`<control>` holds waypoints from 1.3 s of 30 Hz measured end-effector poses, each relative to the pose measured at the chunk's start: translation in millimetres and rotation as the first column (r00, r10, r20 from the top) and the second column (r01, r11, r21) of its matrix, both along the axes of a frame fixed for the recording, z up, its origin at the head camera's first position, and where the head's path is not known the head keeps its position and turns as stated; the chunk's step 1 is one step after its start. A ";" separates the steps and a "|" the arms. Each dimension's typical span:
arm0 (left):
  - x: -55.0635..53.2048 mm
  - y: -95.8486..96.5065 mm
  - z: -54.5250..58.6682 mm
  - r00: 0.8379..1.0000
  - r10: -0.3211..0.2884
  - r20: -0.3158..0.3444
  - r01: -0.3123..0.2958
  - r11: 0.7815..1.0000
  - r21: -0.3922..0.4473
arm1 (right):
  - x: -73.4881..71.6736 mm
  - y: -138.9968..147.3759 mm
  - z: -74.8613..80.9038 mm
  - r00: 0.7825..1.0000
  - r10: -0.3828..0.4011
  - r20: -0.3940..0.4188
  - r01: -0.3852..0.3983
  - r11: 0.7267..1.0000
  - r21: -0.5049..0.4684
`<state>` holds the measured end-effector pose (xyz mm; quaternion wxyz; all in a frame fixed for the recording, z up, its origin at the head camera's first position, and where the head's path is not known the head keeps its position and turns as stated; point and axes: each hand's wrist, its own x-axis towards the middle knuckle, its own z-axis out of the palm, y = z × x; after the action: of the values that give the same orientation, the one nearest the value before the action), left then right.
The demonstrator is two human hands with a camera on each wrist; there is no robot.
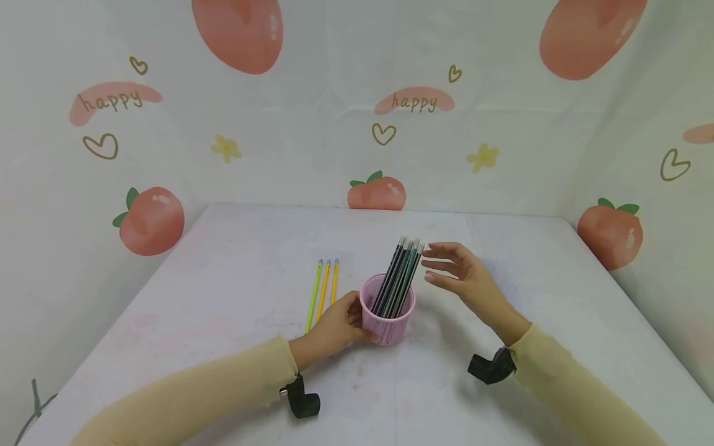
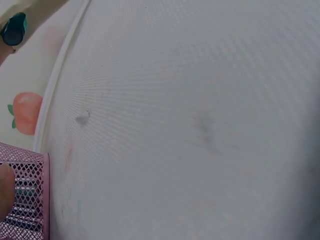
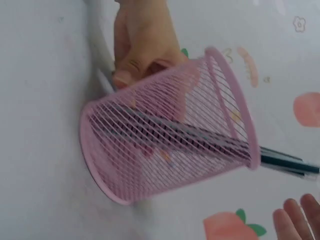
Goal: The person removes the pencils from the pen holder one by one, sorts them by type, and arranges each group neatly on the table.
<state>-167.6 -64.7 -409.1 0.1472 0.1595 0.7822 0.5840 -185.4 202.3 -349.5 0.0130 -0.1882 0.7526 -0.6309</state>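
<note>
A pink mesh pencil cup (image 1: 388, 331) stands near the middle of the table, holding several dark pencils (image 1: 397, 279) that lean to the right. My left hand (image 1: 333, 323) grips the cup from its left side, thumb at the front. In the left wrist view only the thumb (image 2: 6, 192) shows against the mesh. Just right of the pencil tops is my right hand (image 1: 468, 279), its fingers extended and slightly bent with nothing between them. A small gap appears between those fingertips and the pencils. The right wrist view shows the cup (image 3: 170, 125) side-on.
Left of the cup lie a lime-green pencil (image 1: 315, 294) and two yellow pencils, their lower ends partly hidden behind my left hand. A white cloth covers the table (image 1: 251, 260). Behind it hangs a white backdrop (image 1: 312, 155) printed with fruit and hearts.
</note>
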 end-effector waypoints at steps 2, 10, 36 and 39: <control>0.1 -0.2 0.4 1.000 0.000 0.001 0.000 1.000 0.000 | 2.5 -5.2 -1.5 1.000 -0.031 -0.003 0.031 0.999 -0.041; 0.0 -0.6 1.1 1.000 -0.010 0.004 0.010 1.000 0.021 | 4.9 -24.6 -14.7 0.994 -0.105 -0.019 0.102 0.987 -0.124; -0.2 -1.9 -0.6 1.000 -0.011 -0.015 0.011 1.000 0.008 | 3.1 -38.0 -15.2 0.971 -0.239 0.011 0.239 0.970 -0.036; -0.2 -1.9 -1.1 1.000 -0.013 -0.020 0.014 1.000 0.014 | 2.2 -37.4 -15.4 0.971 -0.237 -0.008 0.236 0.970 -0.056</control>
<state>-167.8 -66.6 -410.2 0.1424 0.1715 0.7782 0.5871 -183.3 165.0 -365.0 -0.0728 -0.1019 0.7522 -0.6469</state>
